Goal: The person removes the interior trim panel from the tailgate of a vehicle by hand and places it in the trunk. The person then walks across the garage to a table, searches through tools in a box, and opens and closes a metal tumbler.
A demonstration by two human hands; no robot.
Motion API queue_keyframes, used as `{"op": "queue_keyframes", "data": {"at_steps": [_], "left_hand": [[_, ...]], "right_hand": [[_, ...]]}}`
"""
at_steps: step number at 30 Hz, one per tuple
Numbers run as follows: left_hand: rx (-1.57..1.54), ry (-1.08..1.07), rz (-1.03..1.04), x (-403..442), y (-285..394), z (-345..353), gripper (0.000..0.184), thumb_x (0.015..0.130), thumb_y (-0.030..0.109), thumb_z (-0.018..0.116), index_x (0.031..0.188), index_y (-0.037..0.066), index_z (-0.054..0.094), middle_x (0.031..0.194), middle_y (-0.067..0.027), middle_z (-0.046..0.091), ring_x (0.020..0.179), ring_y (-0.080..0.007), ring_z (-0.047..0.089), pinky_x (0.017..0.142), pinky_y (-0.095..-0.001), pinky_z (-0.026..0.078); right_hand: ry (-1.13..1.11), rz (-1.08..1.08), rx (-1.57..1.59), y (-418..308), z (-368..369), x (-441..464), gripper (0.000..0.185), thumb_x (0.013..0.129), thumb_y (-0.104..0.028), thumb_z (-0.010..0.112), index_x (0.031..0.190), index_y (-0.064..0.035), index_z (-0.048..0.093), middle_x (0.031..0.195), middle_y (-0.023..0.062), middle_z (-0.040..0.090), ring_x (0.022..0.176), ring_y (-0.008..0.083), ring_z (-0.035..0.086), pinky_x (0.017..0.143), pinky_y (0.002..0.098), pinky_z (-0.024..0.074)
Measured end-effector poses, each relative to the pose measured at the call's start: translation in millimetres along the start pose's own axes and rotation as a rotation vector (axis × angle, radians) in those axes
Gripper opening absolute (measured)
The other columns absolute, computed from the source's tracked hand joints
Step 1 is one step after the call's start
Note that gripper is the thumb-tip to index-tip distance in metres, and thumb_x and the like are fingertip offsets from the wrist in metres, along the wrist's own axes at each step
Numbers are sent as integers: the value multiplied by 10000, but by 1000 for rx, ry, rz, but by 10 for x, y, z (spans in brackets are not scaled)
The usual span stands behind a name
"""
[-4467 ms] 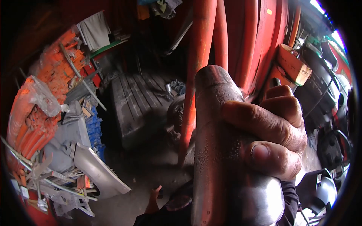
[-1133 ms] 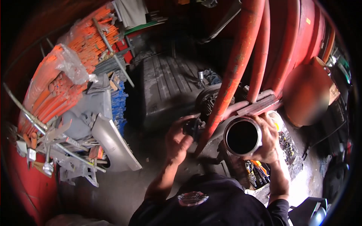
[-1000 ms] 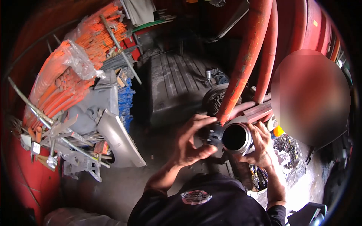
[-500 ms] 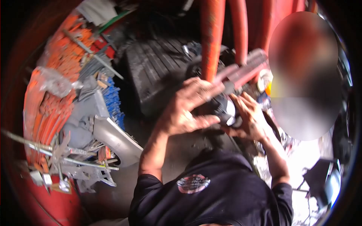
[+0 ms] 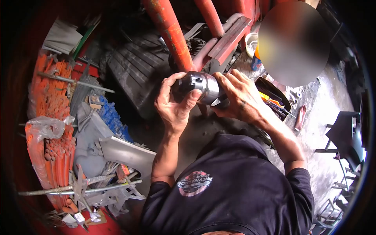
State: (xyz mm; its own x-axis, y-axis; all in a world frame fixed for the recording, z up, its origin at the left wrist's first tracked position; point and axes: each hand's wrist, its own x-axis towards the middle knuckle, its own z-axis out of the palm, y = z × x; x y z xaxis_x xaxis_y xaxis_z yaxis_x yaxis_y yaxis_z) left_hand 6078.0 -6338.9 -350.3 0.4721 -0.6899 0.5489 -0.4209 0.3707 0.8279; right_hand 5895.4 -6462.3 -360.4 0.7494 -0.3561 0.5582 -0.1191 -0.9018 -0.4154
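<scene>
My left hand [image 5: 174, 102] is closed round a black lid [image 5: 192, 81], thumb on the near side and fingers over the far side. The lid sits against the mouth of a shiny metal tumbler [image 5: 211, 88]. My right hand [image 5: 239, 98] grips the tumbler from the right, its fingers across the top and hiding much of the body. Both hands are in front of my chest, below the foot of an orange-red pole [image 5: 172, 37].
Bundled orange rods [image 5: 55, 164] and a grey car panel [image 5: 127, 152] are on the left. A ridged dark slab [image 5: 135, 66] lies behind the hands. A red metal beam [image 5: 231, 39], a tool box [image 5: 274, 98] and a white bucket [image 5: 251, 44] stand right of the pole.
The tumbler's open mouth, seen earlier, is now covered by the lid. My left hand has closed round the lid, which was apart from the tumbler before. The view has turned.
</scene>
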Motion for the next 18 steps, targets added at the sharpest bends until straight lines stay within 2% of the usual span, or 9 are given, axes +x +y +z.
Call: {"op": "queue_keyframes", "data": {"at_steps": [2,4,7,11,13,14,16,17,18], "left_hand": [[-67,5,-61,17,40,51,597,763,282,927,1207,-17,663,1059,-68,686,954,-155,653,888,-304,527],[60,-117,-23,77,-7,3,601,779,279,908,1239,-16,657,1100,-86,690,996,-166,650,927,-319,516],[47,-305,62,244,62,-63,601,815,259,862,1303,-12,640,1142,-101,692,1056,-178,638,981,-333,493],[-2,-417,104,353,50,-102,630,828,249,826,1361,-11,614,1178,-122,685,1099,-200,631,1011,-346,479],[-104,-514,14,358,18,-131,746,821,243,820,1456,-10,520,1349,-148,592,1200,-227,582,1066,-375,442],[-102,-513,14,339,25,-85,746,821,243,820,1456,-10,520,1349,-148,592,1200,-227,582,1066,-375,442],[-230,-397,-17,277,38,48,912,817,299,842,1545,-3,384,1478,-149,448,1281,-243,518,1108,-398,405],[-229,-398,-77,253,-29,43,1036,794,406,879,1568,8,318,1505,-137,368,1325,-243,470,1134,-412,376],[-238,-299,-86,212,-87,102,1069,754,446,910,1546,9,339,1426,-127,441,1286,-234,504,1100,-398,420]], "right_hand": [[-13,6,-1,41,-45,-7,876,558,-260,910,1295,7,520,983,141,633,920,323,602,835,431,504],[-30,7,-3,94,-92,-5,871,565,-264,905,1298,9,520,993,143,637,928,325,606,842,430,506],[-58,-18,44,161,-147,1,860,582,-280,895,1301,13,526,1010,153,645,945,335,614,865,430,509],[-166,-34,158,229,-184,14,888,586,-320,889,1313,39,524,1015,177,648,958,358,616,888,441,509],[-171,-60,202,273,-160,6,902,585,-333,888,1315,48,522,1015,184,648,956,365,615,890,445,509],[-157,-62,209,296,-138,-3,914,585,-340,886,1322,54,515,1017,187,648,956,367,614,890,445,509],[-142,-67,221,329,-130,-4,926,586,-346,885,1328,59,508,1019,190,648,957,369,613,890,446,510],[-145,-29,184,343,-142,4,921,587,-343,885,1325,59,507,1016,191,647,956,371,612,892,449,509],[-148,7,147,348,-152,16,917,588,-340,885,1322,58,506,1014,191,647,956,373,612,895,452,508]]}}
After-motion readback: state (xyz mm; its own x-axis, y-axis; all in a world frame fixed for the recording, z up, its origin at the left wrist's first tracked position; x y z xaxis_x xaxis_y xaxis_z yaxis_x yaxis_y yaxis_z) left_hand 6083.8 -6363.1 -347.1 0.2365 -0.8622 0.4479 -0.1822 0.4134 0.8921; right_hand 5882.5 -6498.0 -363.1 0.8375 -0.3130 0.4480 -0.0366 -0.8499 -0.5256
